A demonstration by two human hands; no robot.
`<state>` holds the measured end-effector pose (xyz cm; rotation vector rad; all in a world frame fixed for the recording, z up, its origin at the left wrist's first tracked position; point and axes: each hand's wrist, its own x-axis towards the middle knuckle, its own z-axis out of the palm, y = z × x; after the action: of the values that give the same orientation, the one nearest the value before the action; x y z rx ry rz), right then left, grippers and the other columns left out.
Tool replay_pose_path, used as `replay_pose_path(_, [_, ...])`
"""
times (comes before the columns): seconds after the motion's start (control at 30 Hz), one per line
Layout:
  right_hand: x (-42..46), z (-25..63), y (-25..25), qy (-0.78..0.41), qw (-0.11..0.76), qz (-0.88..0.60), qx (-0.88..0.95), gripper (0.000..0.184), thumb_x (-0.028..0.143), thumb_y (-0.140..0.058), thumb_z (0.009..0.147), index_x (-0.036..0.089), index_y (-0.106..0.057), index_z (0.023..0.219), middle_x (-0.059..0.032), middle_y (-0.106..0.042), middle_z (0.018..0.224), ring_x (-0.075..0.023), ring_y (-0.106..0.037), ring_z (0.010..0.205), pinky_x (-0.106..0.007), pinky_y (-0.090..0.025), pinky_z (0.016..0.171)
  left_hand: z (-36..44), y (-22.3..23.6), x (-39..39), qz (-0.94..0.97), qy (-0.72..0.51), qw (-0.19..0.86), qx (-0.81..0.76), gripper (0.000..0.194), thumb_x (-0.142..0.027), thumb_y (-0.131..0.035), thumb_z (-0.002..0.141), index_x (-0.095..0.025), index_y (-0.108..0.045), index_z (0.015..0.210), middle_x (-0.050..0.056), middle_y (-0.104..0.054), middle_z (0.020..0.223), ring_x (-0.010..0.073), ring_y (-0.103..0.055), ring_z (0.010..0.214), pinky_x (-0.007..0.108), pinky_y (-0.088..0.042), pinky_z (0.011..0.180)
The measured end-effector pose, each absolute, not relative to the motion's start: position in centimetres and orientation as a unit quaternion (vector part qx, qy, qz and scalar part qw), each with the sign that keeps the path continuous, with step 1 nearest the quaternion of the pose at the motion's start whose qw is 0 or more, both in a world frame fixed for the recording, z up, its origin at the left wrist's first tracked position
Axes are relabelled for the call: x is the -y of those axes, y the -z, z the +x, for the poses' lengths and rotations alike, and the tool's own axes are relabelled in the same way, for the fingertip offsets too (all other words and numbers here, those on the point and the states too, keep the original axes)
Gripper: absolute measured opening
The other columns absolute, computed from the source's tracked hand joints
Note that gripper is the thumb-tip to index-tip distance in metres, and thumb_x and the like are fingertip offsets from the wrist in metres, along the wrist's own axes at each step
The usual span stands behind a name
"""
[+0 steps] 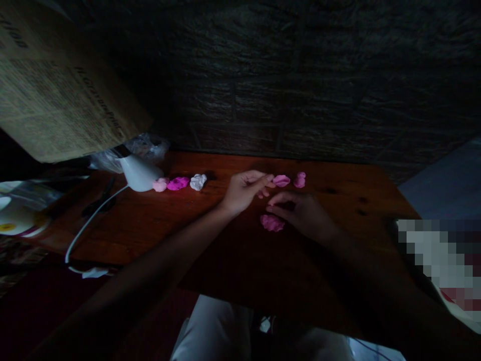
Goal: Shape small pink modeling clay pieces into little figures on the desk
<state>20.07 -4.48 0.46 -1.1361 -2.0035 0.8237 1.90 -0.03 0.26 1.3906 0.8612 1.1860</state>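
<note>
My left hand (246, 189) reaches in over the wooden table with thumb and fingers pinched at the near end of a flattened pink clay-like piece (281, 181). My right hand (306, 213) is close by, its thumb and forefinger pressed together; a tiny bit may be between the tips, too small to name. Just below those fingertips lies a crumpled pink lump (272, 222). Another pink lump (299, 180) is a little to the right of the flattened piece. Farther left sit a pale pink lump (160, 184), a magenta lump (178, 183) and a white lump (198, 182) in a row.
A lamp with a newsprint-patterned shade (67, 95) and white base (141, 173) stands at left, its white cord (88, 215) crossing the table (150, 220). Dark scissors-like handles (98, 204) lie nearby. A dark brick-patterned wall (263, 90) rises behind. A pixelated object (443, 265) is at right.
</note>
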Motion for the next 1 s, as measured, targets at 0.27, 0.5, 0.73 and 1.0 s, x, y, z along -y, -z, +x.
replay_pose_path(0.27, [4.5, 20.0, -0.2, -0.337, 0.38, -0.439, 0.741, 0.008, 0.029, -0.076, 0.085, 0.023, -0.077, 0.09, -0.0047, -0.081, 0.094, -0.0212, -0.075, 0.084, -0.036, -0.058, 0.081, 2.0, -0.5, 0.4, 0.597, -0.477, 0.541, -0.351, 0.029, -0.04, -0.086, 0.075, -0.016, -0.076, 0.089, 0.005, -0.078, 0.08, 0.0106, -0.067, 0.062, 0.024, -0.051, 0.057])
replay_pose_path(0.5, [4.5, 20.1, -0.3, -0.392, 0.414, -0.405, 0.715, 0.01, 0.029, -0.072, 0.086, 0.024, -0.08, 0.092, -0.0041, -0.082, 0.096, -0.0211, -0.077, 0.087, -0.038, -0.061, 0.086, 1.8, -0.5, 0.5, 0.607, -0.464, 0.536, -0.359, 0.04, -0.052, -0.073, 0.087, -0.016, -0.076, 0.103, 0.01, -0.081, 0.094, 0.0082, -0.061, 0.047, 0.024, -0.044, 0.047])
replay_pose_path(0.73, [4.2, 20.6, -0.4, -0.314, 0.411, -0.449, 0.729, 0.017, 0.028, -0.067, 0.09, 0.024, -0.081, 0.1, -0.0054, -0.082, 0.106, -0.0247, -0.077, 0.097, -0.042, -0.059, 0.093, 2.2, -0.8, 0.3, 0.573, -0.462, 0.565, -0.374, 0.06, -0.069, -0.05, 0.096, -0.013, -0.073, 0.095, 0.012, -0.081, 0.086, 0.0072, -0.052, 0.04, 0.023, -0.035, 0.042])
replay_pose_path(1.0, [3.8, 20.6, -0.1, -0.32, 0.435, -0.469, 0.699, 0.023, 0.037, -0.07, 0.089, 0.023, -0.077, 0.105, -0.0071, -0.081, 0.101, -0.0239, -0.076, 0.091, -0.042, -0.06, 0.091, 1.5, -1.6, -0.1, 0.413, -0.418, 0.741, -0.324, 0.036, -0.052, -0.064, 0.095, -0.018, -0.075, 0.093, 0.001, -0.068, 0.075, 0.0055, -0.044, 0.049, 0.022, -0.036, 0.049])
